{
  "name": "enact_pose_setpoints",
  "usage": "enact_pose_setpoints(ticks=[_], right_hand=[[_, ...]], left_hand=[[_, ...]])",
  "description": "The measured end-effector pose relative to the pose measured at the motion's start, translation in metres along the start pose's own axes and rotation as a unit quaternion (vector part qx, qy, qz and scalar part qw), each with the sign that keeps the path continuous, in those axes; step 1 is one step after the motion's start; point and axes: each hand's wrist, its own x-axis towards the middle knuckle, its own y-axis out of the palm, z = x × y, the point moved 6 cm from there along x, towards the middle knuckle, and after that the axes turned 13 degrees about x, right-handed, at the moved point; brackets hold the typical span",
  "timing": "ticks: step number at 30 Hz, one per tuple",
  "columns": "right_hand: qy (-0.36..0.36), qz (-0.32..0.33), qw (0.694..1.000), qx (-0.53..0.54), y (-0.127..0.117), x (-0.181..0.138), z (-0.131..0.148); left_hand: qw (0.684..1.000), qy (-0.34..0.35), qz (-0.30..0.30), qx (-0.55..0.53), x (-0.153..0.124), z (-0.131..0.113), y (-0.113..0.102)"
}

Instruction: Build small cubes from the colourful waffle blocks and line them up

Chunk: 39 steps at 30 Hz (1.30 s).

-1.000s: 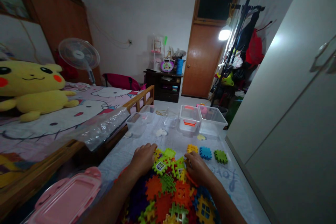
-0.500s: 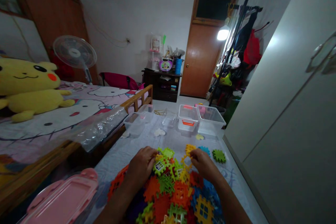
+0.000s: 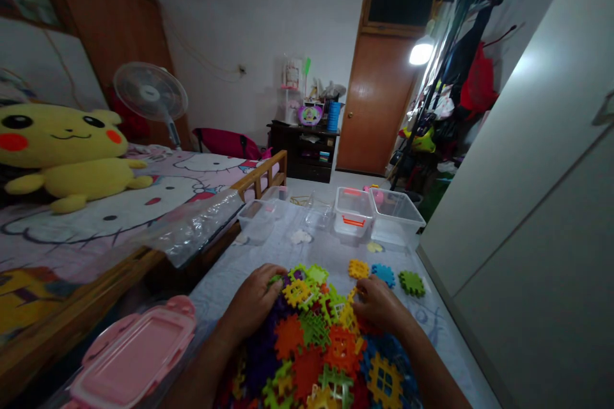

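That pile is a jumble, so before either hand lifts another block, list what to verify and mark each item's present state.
1. Hands on pile: ok; left hand and right hand both rest on the block pile.
2. Single block gripped: cannot tell; both hands cover several.
3. Row apart from pile: ok; yellow block, blue block and green block lie side by side beyond it.
4. Clear bins upright: ok.
5. Pink lid apart from pile: ok.

block pile [image 3: 316, 339] at near edge of mat [image 3: 307, 249] | three loose blocks [image 3: 384, 273] in a row just behind it, toward right edge | two bins [image 3: 354, 229] side by side at far edge, small tub [image 3: 259, 220] to their left | lid [image 3: 134, 358] off near-left corner | bed [image 3: 144, 204] along left, plush [image 3: 71, 153] on it
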Motion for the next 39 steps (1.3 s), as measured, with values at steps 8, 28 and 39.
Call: enact_pose_setpoints(ticks=[8, 28, 39], right_hand=[[-0.012, 0.015, 1.0, -0.01, 0.004, 0.0, -0.002], [-0.297, 0.196, 0.935, 0.012, 0.019, 0.023, 0.158], [-0.28, 0.231, 0.928, -0.084, 0.04, 0.032, 0.156]], left_hand=[[0.997, -0.046, -0.026, 0.055, 0.0, 0.019, -0.003], [0.99, -0.083, 0.041, 0.108, 0.001, 0.038, 0.008], [0.994, -0.077, 0.004, 0.079, 0.005, 0.046, 0.006]])
